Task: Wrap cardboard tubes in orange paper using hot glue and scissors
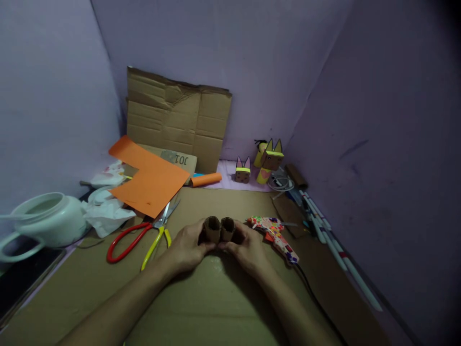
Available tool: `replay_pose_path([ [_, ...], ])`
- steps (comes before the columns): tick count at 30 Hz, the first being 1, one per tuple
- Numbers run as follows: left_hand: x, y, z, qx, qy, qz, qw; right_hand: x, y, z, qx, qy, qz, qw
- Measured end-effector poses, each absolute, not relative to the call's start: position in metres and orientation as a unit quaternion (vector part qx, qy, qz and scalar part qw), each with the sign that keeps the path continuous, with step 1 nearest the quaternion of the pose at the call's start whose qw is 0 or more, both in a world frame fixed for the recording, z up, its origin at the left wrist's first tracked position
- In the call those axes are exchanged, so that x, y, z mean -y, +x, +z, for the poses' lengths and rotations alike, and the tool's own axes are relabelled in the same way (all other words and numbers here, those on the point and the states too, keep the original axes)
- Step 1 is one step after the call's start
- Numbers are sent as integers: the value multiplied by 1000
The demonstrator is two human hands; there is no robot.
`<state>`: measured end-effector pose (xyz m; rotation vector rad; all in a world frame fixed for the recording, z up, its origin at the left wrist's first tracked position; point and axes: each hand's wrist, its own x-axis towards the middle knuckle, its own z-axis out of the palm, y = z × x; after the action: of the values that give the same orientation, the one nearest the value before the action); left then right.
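Two short brown cardboard tubes stand side by side, their open ends facing up, over the cardboard mat. My left hand [191, 244] is closed round the left cardboard tube [212, 229]. Fingers of my right hand [248, 244] wrap the right cardboard tube [227, 229]. The tubes touch or nearly touch; both thumbs meet at their lower front. Just right of my right hand lies a flower-patterned glue gun [275, 233] with a black cord. Left of my left hand rest red-handled scissors [131, 242] and smaller yellow-handled scissors [154, 247], their blades crossing.
Orange paper [154, 180], a white teapot [54, 221] and crumpled tissue [106, 216] sit at left. Behind stand a cardboard sheet [176, 115], an orange paper roll [206, 179] and cat-eared cardboard figures [242, 172]. White rods [338, 252] line the right wall beside a coiled cable [281, 182].
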<state>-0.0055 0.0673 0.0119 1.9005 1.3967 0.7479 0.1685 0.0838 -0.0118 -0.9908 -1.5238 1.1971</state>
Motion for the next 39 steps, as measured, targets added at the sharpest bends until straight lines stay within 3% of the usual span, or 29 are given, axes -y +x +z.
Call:
replay_pose_path([
  [22,-66,-6,5,-551,778,181,242,-75,166,3,666,-448,417,427],
  [39,-70,-6,-5,-537,761,235,277,-78,164,-2,655,-469,402,435],
])
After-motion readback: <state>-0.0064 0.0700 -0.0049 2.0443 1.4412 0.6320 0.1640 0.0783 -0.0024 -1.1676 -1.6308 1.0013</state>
